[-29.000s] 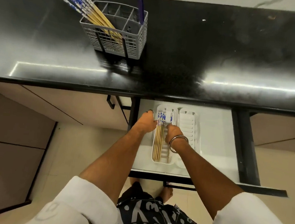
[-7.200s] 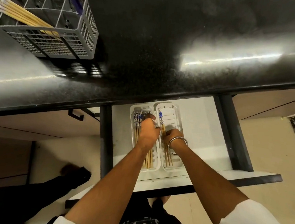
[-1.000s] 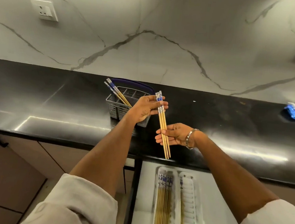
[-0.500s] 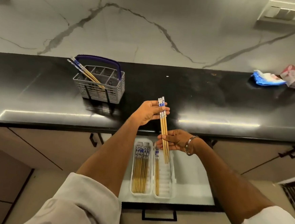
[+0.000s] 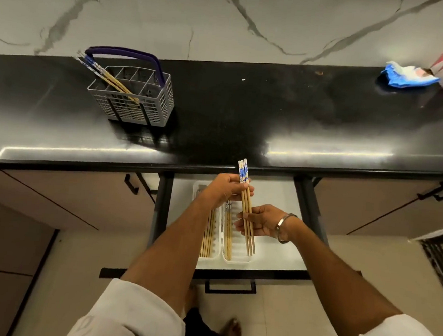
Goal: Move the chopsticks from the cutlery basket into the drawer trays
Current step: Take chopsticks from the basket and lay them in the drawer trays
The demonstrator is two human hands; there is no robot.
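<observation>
A glossy black stone countertop point(image 5: 246, 111) spans the view beneath a white marble wall with grey veins. Below its front edge a white drawer point(image 5: 279, 196) with a black frame stands pulled out. On the counter at the left sits a grey plastic grid cutlery basket point(image 5: 132, 102) with a blue handle; a few wooden chopsticks with blue-patterned tops point(image 5: 104, 76) lean in its left compartment.

Two white ribbed plastic trays point(image 5: 235, 259) lie side by side in the drawer. The left tray holds a row of chopsticks, largely hidden by the forearm; the right tray holds a few along its left side.

The left hand point(image 5: 226, 190) is closed around the upper part of a bundle of wooden chopsticks with blue-and-white ends point(image 5: 246, 209), held above the trays. The right hand point(image 5: 261, 221), a metal bangle point(image 5: 283, 227) at the wrist, is partly curled, fingers pinching the bundle's lower half.

A crumpled blue-and-white wrapper point(image 5: 405, 77) lies on the counter at far right.
</observation>
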